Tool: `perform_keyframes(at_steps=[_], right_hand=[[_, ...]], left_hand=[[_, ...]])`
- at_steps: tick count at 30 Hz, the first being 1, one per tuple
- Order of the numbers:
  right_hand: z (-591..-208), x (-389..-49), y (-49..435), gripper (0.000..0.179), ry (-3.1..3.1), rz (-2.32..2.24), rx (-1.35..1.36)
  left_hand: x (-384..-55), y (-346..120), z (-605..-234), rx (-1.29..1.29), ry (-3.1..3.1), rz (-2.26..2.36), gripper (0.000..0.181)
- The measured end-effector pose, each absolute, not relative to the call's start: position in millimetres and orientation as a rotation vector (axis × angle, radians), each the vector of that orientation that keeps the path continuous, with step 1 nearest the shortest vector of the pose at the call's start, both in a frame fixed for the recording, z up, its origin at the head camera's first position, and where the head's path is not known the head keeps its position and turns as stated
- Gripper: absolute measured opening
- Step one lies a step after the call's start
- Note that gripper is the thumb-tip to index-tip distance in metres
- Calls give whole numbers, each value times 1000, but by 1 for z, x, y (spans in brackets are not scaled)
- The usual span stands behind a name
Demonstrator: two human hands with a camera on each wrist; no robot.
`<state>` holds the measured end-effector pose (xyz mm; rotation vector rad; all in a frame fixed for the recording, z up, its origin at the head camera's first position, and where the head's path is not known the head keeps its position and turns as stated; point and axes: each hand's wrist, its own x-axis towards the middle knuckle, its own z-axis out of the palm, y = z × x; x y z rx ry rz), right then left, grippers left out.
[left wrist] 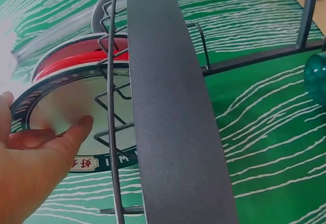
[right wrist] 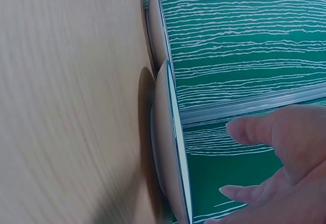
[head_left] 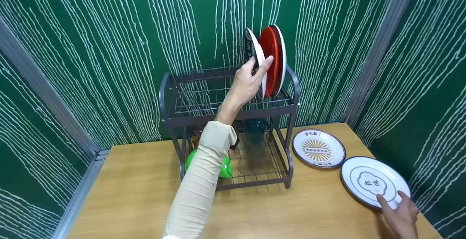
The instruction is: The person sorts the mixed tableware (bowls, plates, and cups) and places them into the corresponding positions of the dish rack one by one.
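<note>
My left hand (head_left: 244, 86) grips a white plate with a dark patterned rim (left wrist: 84, 163), tilted on edge on the upper tier of a dark metal rack (head_left: 262, 114). In the left wrist view, the thumb lies across the plate's face. Just right of it stand a red plate (head_left: 270, 57) and a white-edged dark plate (head_left: 283, 60). Over the near edge of a white plate with a blue rim (head_left: 358, 170) hovers my right hand (head_left: 400, 213), fingers loosely spread. The right wrist view shows a gap between hand and plate (right wrist: 165, 147).
Beside the rack, a sunburst-patterned plate (head_left: 304, 146) lies flat on the wooden table (head_left: 291, 210). A green bowl (head_left: 225, 168), a teal glass (head_left: 256, 131) and a brown glass (head_left: 196, 136) sit on the lower tier. Green walls (head_left: 120, 68) with white streaks enclose the table.
</note>
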<state>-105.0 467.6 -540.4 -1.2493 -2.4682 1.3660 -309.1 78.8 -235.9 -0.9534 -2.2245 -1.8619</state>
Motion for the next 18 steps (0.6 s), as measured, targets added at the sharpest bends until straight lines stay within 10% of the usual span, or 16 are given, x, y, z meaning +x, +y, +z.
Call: perform_keyframes(at_steps=[18], right_hand=[[-541, -106, 471, 91, -2383, 1508, -1340]], left_hand=[[-310, 92, -250, -983, -2188, -1781, 58]])
